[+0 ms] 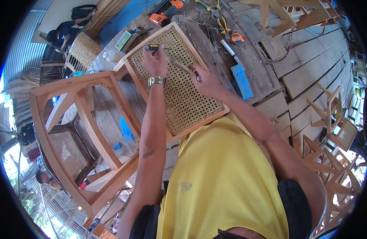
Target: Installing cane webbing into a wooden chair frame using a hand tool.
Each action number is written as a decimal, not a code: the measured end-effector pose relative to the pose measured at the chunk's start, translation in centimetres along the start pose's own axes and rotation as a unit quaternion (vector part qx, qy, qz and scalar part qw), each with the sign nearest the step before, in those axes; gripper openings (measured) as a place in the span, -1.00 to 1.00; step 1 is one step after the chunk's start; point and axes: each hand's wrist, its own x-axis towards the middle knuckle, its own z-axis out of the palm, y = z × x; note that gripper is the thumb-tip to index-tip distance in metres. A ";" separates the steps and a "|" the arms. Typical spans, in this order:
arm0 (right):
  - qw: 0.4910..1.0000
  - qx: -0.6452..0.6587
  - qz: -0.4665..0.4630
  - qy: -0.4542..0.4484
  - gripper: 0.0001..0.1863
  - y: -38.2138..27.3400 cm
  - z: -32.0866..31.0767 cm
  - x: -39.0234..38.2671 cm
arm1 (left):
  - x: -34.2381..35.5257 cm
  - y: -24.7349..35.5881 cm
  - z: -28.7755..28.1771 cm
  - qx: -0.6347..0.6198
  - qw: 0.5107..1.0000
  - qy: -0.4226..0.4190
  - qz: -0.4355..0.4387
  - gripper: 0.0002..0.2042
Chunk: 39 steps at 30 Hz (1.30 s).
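A wooden frame point(215, 116) filled with woven cane mesh point(183, 95) lies tilted on the workbench before me. My left hand point(154, 60), with a metal watch on the wrist, rests on the mesh near its upper left corner and grips a small black-and-yellow-handled tool point(153, 47). My right hand point(205, 81) sits on the mesh to the right, fingers closed around a thin cane strand point(176, 63) that runs toward the left hand. A small metal tip shows at its fingers.
A wooden chair frame point(78, 119) stands at the left. On the plank bench point(303, 59) lie pliers point(221, 24), a tape measure point(237, 38), a blue block point(243, 81) and an orange power tool point(159, 18). More chair frames point(334, 119) stand right. Another person point(66, 34) sits far left.
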 end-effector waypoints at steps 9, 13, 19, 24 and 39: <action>0.995 0.003 -0.075 0.063 -0.63 1.8 0.4 -1.3 | 1.0 0.7 -0.3 0.038 0.999 -0.006 0.009 -0.84; 0.997 -0.009 -0.067 0.029 -0.63 0.6 0.5 -0.3 | 1.4 -0.3 0.2 -0.038 0.999 -0.030 0.012 -0.86; 0.994 -0.016 -0.094 0.048 -0.60 1.1 1.0 0.9 | 2.4 -0.4 0.2 -0.029 0.999 0.010 0.033 -0.84; 0.998 -0.018 -0.053 0.010 -0.60 0.6 0.8 2.2 | 3.1 -1.2 0.4 0.047 0.998 -0.034 -0.005 -0.80; 0.996 -0.023 -0.076 0.030 -0.61 -0.3 0.6 2.6 | 4.3 -0.2 0.4 -0.002 1.000 0.012 0.010 -0.80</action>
